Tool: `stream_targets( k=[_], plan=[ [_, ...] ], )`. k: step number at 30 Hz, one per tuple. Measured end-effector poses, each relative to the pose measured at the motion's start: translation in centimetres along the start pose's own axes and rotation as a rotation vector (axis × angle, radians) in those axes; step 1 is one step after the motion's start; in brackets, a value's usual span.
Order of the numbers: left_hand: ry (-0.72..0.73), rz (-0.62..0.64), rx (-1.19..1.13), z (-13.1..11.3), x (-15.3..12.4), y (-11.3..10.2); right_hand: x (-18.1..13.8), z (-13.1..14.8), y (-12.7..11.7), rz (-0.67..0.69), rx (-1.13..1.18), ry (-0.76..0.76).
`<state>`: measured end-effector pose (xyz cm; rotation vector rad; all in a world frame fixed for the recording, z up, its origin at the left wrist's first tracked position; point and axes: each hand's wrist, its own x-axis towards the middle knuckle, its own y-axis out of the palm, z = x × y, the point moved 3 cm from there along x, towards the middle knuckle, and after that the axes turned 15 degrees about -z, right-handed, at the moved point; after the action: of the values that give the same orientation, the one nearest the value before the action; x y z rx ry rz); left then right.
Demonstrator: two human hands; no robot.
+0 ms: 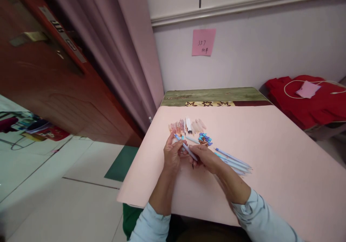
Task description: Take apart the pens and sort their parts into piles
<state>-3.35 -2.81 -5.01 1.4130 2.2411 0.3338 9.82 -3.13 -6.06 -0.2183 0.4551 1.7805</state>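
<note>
A pale blue pen [190, 152] with a darker blue end is held between both hands, slanting from upper left to lower right. My left hand [173, 154] is closed around its upper part. Fingers of my right hand [204, 157] pinch the lower end. Just beyond the hands lie a heap of small blue and brown pieces [205, 139], pinkish clear tubes [178, 126], thin white sticks with dark tips [188, 125] and pale translucent pieces [198, 126]. To the right of my right hand several light blue pens [234, 161] lie side by side. Another pale stick [192, 140] lies partly behind my hands.
Pale pink sheeting covers the table [270, 137], whose patterned back edge meets the wall. A pink note [203, 42] is stuck on the wall. Red cloth with a white cable [290, 99] lies at the right. A curtain [135, 43] and a brown door [62, 79] stand left.
</note>
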Motion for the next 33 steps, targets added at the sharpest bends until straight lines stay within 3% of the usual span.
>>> stream_targets(
  k=[3, 7, 10, 15, 18, 22, 24, 31, 33],
  plan=[
    [-0.027, -0.016, 0.005, 0.1, 0.0, -0.1, -0.3, -0.1, 0.3, 0.085, 0.088, 0.134],
    [0.002, -0.073, 0.058, 0.2, 0.2, -0.4, -0.1, -0.1, 0.4, 0.017, 0.072, 0.03],
    [0.034, -0.086, 0.061, 0.0, 0.3, -0.3, 0.2, -0.1, 0.1, -0.124, -0.06, -0.112],
    [0.041, -0.108, 0.107, -0.1, 0.1, 0.0, 0.1, 0.9, -0.9, -0.438, -0.541, -0.387],
    [0.049, -0.102, 0.107, 0.0, 0.2, 0.0, -0.3, 1.2, -0.7, -0.387, -0.571, -0.423],
    [0.059, -0.086, 0.1, 0.1, 0.5, 0.0, -0.1, 0.3, -0.2, -0.194, -0.369, -0.262],
    [0.054, -0.088, 0.105, 0.1, 0.5, -0.1, 0.1, -0.1, -0.2, -0.159, -0.286, -0.203],
    [0.055, -0.097, 0.108, -0.1, 0.2, 0.1, 0.1, 0.9, -0.9, -0.433, -0.574, -0.385],
    [0.061, -0.096, 0.108, -0.1, 0.1, 0.2, 0.0, 0.9, -0.8, -0.416, -0.518, -0.36]
  ],
)
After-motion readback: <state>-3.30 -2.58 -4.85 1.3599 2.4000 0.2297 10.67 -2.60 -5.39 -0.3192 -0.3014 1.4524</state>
